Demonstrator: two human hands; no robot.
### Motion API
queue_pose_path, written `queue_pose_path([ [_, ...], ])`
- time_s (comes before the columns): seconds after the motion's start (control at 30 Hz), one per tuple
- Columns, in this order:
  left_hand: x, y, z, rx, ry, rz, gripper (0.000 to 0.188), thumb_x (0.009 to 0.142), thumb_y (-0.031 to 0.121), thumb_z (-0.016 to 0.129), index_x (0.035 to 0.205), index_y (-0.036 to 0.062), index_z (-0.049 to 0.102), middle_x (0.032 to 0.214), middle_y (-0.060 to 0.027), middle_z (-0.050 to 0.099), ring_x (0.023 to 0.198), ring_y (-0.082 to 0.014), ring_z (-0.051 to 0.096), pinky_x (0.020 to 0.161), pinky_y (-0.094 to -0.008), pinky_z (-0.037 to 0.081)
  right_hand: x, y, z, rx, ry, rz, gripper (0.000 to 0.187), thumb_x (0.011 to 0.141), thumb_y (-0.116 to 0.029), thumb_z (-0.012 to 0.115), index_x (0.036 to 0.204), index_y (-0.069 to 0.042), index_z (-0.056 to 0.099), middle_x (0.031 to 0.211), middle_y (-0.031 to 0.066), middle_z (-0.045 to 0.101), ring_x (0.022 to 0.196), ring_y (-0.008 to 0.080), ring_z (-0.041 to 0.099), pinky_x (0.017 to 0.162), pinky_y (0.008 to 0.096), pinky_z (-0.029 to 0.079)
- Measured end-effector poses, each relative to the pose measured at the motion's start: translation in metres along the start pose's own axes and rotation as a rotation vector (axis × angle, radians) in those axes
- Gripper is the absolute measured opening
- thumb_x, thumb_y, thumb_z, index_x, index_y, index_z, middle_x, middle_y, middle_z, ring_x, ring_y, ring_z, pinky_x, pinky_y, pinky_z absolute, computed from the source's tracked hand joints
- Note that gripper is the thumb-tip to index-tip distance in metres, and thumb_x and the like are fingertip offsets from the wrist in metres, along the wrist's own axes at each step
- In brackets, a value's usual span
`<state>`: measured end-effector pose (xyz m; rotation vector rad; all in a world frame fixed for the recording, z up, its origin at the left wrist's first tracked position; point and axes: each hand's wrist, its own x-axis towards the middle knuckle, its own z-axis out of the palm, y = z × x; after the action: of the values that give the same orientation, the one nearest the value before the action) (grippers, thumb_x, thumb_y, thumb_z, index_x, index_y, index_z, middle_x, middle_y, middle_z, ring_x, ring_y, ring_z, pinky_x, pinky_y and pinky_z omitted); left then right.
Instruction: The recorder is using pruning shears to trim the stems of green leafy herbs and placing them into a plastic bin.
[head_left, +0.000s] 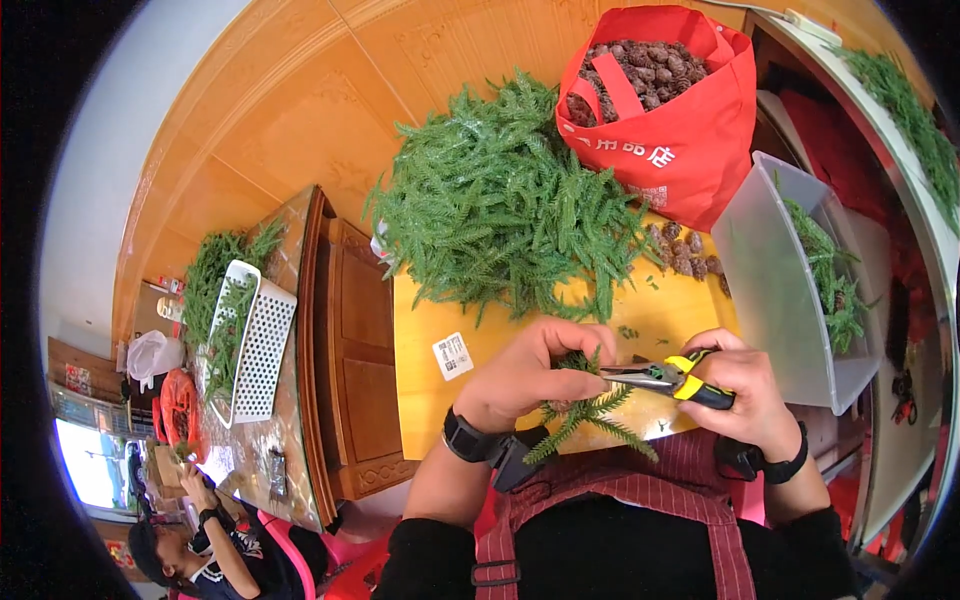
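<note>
My left hand (530, 375) pinches a green artificial pine sprig (595, 425) above the near edge of the yellow tabletop (425, 410). Its needles fan out below my fingers. In my right hand (745, 390) is a pair of long-nose pliers (690, 388) with yellow and black handles. The metal jaws point left and reach the sprig at my left fingertips; what lies between them is too small to make out. Straight ahead, a large heap of green pine sprigs (500, 200) covers the back of the table. Several loose pine cones (690, 252) lie to its right.
A red bag (690, 165) full of pine cones (655, 75) stands at the back right. On the right, a translucent bin (770, 300) holds more sprigs. A white sticker (453, 356) is on the tabletop. Left, a white perforated basket (268, 350) sits on another table near a seated person (230, 560).
</note>
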<state>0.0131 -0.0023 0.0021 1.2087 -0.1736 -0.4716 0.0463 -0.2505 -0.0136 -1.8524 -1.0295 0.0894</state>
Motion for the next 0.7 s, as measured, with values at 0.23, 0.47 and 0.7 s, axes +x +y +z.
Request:
queue_pose_path([
  [0.23, 0.003, 0.004, 0.007, 0.086, 0.160, 0.099, 0.011, 0.065, 0.004, 0.066, 0.070, 0.0024, 0.057, 0.072, -0.0029, 0.050, 0.065, -0.0133, 0.048, 0.057, -0.0255, 0.036, -0.003, -0.001, 0.001, -0.100, 0.059, 0.085, 0.016, 0.064, -0.007, 0.070, 0.066, 0.000, 0.055, 0.060, 0.0090, 0.054, 0.070, 0.0293, 0.058, 0.066, 0.0347, 0.046],
  [0.47, 0.004, -0.001, 0.018, 1.386, 0.611, 0.754, 0.013, 0.063, 0.001, 0.069, 0.075, 0.0012, 0.062, 0.072, -0.0059, 0.055, 0.068, -0.0165, 0.054, 0.061, -0.0269, 0.043, -0.003, -0.021, 0.002, 0.007, 0.002, 0.519, 0.013, 0.067, -0.006, 0.068, 0.068, 0.000, 0.056, 0.068, 0.0097, 0.056, 0.070, 0.0268, 0.057, 0.065, 0.0327, 0.045],
  [0.7, 0.000, 0.010, 0.004, 0.318, 0.290, 0.237, 0.011, 0.064, -0.003, 0.066, 0.071, 0.0019, 0.059, 0.076, -0.0025, 0.054, 0.070, -0.0111, 0.051, 0.062, -0.0234, 0.040, -0.003, 0.003, -0.001, 0.010, 0.013, 0.131, 0.013, 0.066, -0.009, 0.068, 0.068, 0.000, 0.058, 0.069, 0.0094, 0.058, 0.083, 0.0299, 0.057, 0.077, 0.0358, 0.044],
])
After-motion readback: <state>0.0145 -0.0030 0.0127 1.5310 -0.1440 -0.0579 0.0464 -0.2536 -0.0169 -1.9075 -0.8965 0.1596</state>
